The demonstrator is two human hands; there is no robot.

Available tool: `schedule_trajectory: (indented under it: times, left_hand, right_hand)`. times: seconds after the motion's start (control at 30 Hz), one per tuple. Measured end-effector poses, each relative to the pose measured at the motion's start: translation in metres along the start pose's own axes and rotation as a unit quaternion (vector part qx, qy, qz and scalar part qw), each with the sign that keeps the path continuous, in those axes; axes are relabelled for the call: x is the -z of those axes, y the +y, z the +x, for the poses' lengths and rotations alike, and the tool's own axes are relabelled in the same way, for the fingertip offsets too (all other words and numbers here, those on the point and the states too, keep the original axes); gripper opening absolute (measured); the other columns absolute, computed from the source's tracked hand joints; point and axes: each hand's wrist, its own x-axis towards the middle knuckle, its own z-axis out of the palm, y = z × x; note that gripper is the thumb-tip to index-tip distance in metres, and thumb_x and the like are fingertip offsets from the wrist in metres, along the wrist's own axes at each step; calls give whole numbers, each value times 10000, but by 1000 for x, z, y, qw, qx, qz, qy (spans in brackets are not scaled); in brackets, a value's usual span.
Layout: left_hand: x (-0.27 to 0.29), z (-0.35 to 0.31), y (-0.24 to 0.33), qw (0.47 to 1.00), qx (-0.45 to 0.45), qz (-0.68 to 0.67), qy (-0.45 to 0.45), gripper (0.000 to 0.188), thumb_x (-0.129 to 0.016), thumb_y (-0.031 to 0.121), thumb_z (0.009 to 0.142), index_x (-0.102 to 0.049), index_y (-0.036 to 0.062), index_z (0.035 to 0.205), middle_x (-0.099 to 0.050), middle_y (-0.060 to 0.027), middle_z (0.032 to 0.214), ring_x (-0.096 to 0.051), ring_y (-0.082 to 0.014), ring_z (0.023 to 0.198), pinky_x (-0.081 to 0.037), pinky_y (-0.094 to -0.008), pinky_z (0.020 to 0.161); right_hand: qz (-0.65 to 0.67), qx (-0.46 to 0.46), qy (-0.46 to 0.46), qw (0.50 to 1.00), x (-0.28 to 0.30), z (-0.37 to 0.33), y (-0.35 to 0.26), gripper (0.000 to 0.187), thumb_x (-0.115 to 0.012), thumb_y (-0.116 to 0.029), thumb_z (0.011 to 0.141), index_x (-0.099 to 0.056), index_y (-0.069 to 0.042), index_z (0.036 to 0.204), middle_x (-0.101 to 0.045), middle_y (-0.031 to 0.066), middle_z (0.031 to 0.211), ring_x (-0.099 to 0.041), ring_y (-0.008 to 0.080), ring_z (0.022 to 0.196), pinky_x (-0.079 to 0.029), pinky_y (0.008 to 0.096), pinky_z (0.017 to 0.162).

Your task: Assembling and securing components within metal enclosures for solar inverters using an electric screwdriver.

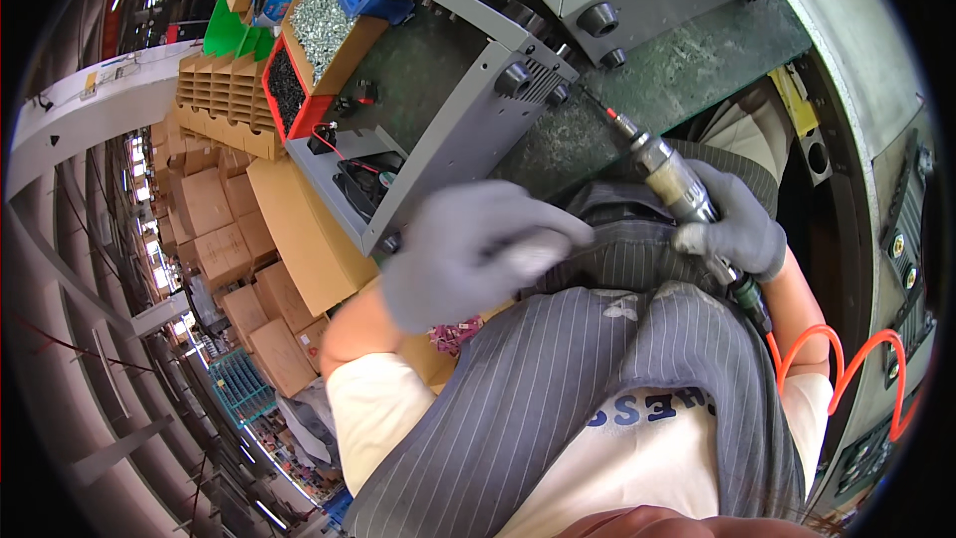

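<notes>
My right hand (737, 224), in a grey glove, is wrapped round a pneumatic screwdriver (675, 179) with an orange coiled air hose (807, 334). The screwdriver's bit points up and left toward the foot end of a grey metal casing (453, 125). My left hand (463, 249), also gloved in grey, is raised in front of my apron near the casing's lower end. It is blurred; its fingers look curled, with the index finger reaching right. Whatever they hold, if anything, is hidden. Black round feet (513, 80) are fixed to the casing.
A second grey casing (667, 0) lies at the far right of the dark green bench (647, 90). At the far left stand a red bin (289, 100) of black screws, a box of silvery screws (324, 28) and a blue bin (398, 5). Cardboard boxes (219, 214) are stacked beyond.
</notes>
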Motion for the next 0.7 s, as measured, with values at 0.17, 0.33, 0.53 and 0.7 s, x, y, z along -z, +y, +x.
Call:
schedule_trajectory:
  times: [0.17, 0.33, 0.53, 0.7]
  left_hand:
    - [73, 28, -12, 976, 23, 23, 216, 314, -585, 241, 919, -720, -9, 1051, -730, -110, 959, -678, -186, 910, -509, -300, 839]
    - [64, 106, -99, 988, 147, 11, -36, 320, -612, 287, 916, -719, 23, 1062, -725, -147, 982, -673, -206, 922, -520, -325, 828]
    - [35, 124, -143, 988, -20, -86, -130, 458, -635, 259, 909, -566, 80, 1326, -673, -140, 1162, -661, -229, 1020, -519, -335, 898]
    - [34, 124, -147, 985, -6, -89, -149, 424, -628, 227, 913, -586, 95, 1314, -673, -132, 1165, -654, -245, 1045, -510, -346, 926]
  right_hand:
    - [99, 11, 9, 995, -7, 13, 5, 627, -814, -217, 727, -566, 4, 1259, -587, 6, 925, -545, 90, 788, -475, 257, 700]
    - [128, -8, 1, 992, -11, 18, 5, 629, -811, -238, 738, -561, 16, 1256, -577, 11, 930, -535, 87, 794, -466, 251, 702]
    - [105, 7, 8, 994, -11, 21, 7, 626, -786, -260, 765, -550, 14, 1277, -591, 27, 954, -542, 118, 855, -465, 279, 777]
    - [7, 18, 25, 999, -8, 21, 3, 600, -763, -239, 773, -550, 23, 1269, -612, 62, 949, -554, 140, 869, -469, 307, 799]
